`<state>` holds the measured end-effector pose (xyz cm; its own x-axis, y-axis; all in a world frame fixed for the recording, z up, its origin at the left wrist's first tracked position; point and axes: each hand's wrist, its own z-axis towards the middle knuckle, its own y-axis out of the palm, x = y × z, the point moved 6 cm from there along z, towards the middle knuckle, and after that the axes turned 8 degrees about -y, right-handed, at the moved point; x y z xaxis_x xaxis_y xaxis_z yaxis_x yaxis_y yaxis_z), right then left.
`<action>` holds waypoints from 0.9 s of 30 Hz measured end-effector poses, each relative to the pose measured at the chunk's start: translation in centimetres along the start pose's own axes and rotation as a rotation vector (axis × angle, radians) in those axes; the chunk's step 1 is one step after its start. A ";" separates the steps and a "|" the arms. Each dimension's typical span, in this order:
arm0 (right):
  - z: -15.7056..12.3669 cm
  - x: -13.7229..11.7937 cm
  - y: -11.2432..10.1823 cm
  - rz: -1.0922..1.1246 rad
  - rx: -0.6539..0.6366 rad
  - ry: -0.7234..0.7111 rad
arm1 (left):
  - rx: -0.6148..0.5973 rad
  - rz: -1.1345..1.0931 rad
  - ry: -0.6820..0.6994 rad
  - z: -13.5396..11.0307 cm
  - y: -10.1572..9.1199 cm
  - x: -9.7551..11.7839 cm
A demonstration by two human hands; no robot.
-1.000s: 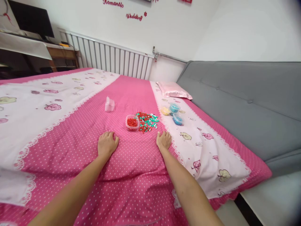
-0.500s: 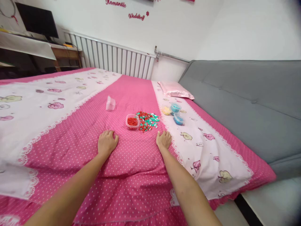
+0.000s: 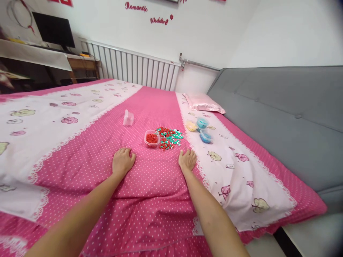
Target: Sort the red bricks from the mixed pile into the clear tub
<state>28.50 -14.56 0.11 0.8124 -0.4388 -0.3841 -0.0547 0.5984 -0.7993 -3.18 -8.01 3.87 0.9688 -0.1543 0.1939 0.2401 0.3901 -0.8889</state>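
My left hand (image 3: 123,160) rests palm down on the pink dotted bedspread (image 3: 155,171), thumb apart from the loosely bent fingers, holding nothing that I can see. On the other side, my right hand (image 3: 188,159) lies on the bedspread in the same way, also with nothing visible in it. Between and beyond the hands stands a clear plastic tub (image 3: 152,139) of small red pieces. Touching its right side is a loose spread of red, green and white pieces (image 3: 171,137). Farther back on the left, an upturned or tilted clear tub (image 3: 128,118) stands alone.
Beyond my right hand are a tub of blue pieces (image 3: 205,137), a tub of turquoise pieces (image 3: 202,123) and a yellow heap or tub (image 3: 191,126). A pink pillow (image 3: 204,102) lies behind them. The grey headboard (image 3: 281,117) bounds the right; a radiator (image 3: 131,66) stands behind.
The camera view has turned slightly left, so the room appears shifted to the right. Both hands and the tubs stay where they were on the bed.
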 end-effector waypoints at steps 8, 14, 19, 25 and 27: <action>0.0 -0.1 0.0 0.016 0.008 -0.017 | -0.006 -0.013 -0.009 -0.1 -0.2 0.0; 0.1 0.0 0.2 0.013 -0.004 -0.016 | 0.001 -0.027 -0.009 -0.1 -0.3 0.1; 0.1 0.2 0.5 -0.006 0.004 -0.010 | 0.009 -0.033 -0.004 -0.1 -0.4 0.0; 0.0 0.0 0.4 -0.020 0.000 -0.018 | 0.007 -0.043 -0.009 -0.1 -0.5 0.0; -0.1 0.0 0.3 -0.020 -0.002 -0.019 | 0.003 -0.047 -0.012 -0.1 -0.5 0.0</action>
<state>28.45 -14.41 -0.17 0.8243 -0.4378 -0.3589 -0.0393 0.5883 -0.8077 -3.28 -8.32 4.26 0.9571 -0.1615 0.2406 0.2856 0.3855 -0.8774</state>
